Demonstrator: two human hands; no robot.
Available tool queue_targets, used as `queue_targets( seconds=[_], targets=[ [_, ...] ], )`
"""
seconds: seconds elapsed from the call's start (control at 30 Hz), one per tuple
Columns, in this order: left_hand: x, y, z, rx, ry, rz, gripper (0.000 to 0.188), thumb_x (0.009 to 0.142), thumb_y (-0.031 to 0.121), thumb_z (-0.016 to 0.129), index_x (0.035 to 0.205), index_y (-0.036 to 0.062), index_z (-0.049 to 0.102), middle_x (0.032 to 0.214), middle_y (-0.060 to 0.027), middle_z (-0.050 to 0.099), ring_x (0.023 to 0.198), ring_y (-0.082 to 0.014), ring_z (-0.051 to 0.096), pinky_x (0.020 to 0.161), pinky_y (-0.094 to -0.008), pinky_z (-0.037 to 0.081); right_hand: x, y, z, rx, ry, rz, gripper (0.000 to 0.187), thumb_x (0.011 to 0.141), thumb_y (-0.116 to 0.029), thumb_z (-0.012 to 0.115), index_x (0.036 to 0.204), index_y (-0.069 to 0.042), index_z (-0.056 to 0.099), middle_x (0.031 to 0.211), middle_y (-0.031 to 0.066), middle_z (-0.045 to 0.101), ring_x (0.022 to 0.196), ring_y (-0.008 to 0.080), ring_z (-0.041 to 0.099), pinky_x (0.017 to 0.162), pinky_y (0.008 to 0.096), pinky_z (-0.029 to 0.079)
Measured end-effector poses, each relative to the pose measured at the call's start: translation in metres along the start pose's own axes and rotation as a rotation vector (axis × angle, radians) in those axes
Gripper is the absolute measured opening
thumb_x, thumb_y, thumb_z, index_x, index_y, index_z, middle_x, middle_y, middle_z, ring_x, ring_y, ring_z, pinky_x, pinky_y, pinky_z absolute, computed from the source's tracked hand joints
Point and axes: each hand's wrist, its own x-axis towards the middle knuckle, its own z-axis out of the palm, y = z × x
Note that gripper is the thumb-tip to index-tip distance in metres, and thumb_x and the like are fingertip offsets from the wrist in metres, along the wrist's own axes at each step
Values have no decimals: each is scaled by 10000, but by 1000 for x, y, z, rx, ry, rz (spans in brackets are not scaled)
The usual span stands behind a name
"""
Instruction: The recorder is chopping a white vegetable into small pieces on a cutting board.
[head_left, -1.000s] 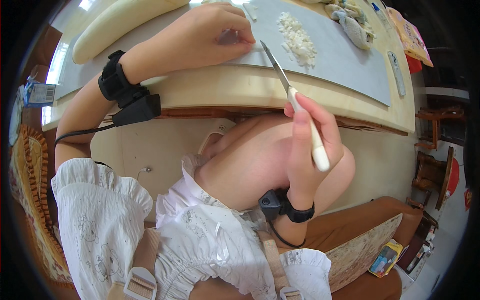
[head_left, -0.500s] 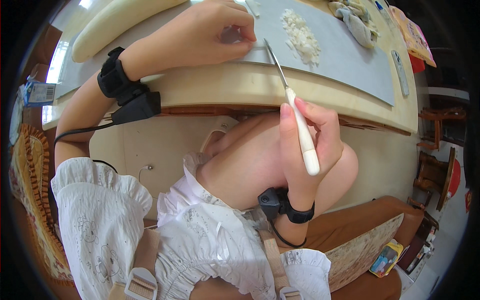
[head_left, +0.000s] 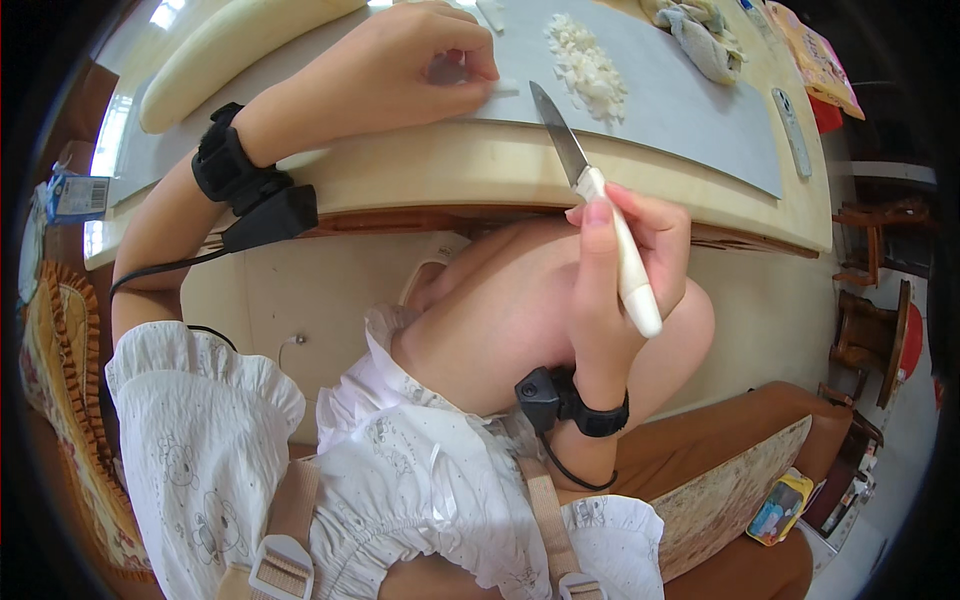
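My right hand (head_left: 625, 260) grips a small kitchen knife (head_left: 562, 135) by its white handle. The blade points up and away over the near edge of a grey board (head_left: 690, 130). Left of the blade tip, my left hand (head_left: 420, 75) pinches a thin white strip of vegetable (head_left: 507, 87) against the board, thumb and forefinger together. A pile of chopped white pieces (head_left: 588, 70) lies right of the blade, apart from it. Another small white strip (head_left: 491, 14) lies beyond my left fingers. At the far left rests a long white vegetable (head_left: 240, 50), like a daikon radish.
A crumpled cloth (head_left: 705, 45) sits at the board's far right. Beside the board lies a grey metallic peeler-like tool (head_left: 791, 130), with an orange package (head_left: 815, 60) behind it. The pale table (head_left: 400, 175) ends just above my knees. A brown sofa (head_left: 720, 455) is at the right.
My right hand has turned the knife, so its blade now shows its broad side; the handle's butt has shifted right. My left hand keeps its pinch; the whole view has shifted slightly.
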Motion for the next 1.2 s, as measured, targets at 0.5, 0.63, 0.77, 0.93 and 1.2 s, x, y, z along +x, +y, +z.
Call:
queue_targets(
  seconds=[0.5, 0.63, 0.77, 0.93, 1.2],
  targets=[
    [-1, -9, 5, -50, 42, 100, 151, 879, 124, 752, 971, 5, 767, 873, -134, 713, 776, -264, 682, 695, -339, 542, 2, -6, 1, -137, -134, -66, 241, 897, -28, 780, 1129, -24, 714, 961, 82, 750, 746, 96, 642, 684, 223, 515],
    [0, -7, 4, -89, 21, 66, 152, 886, 119, 750, 981, 2, 770, 879, -133, 715, 773, -254, 683, 692, -329, 542, 2, -5, 1, -163, -143, -106, 259, 894, -27, 781, 1140, -7, 704, 984, 96, 759, 752, 100, 649, 706, 231, 530],
    [0, -2, 1, -56, 0, 43, 155, 889, 121, 754, 986, 1, 773, 882, -127, 715, 765, -232, 675, 685, -313, 537, 1, -5, 1, -120, -100, -93, 263, 895, -28, 781, 1145, -2, 704, 1000, 105, 764, 752, 104, 655, 715, 233, 533],
    [0, -2, 1, -56, 3, 53, 158, 893, 122, 756, 993, 1, 776, 881, -121, 713, 758, -221, 670, 682, -304, 536, 1, -6, 1, -155, -128, -89, 245, 887, -28, 785, 1122, -20, 719, 961, 86, 767, 721, 106, 646, 690, 243, 524],
    [0, -3, 2, -80, -8, 39, 159, 901, 122, 753, 984, -12, 773, 882, -132, 716, 751, -224, 678, 679, -297, 544, 3, -9, 3, -338, -196, -117, 225, 892, -16, 760, 1112, -23, 714, 926, 83, 739, 733, 125, 641, 664, 239, 515]
  ],
)
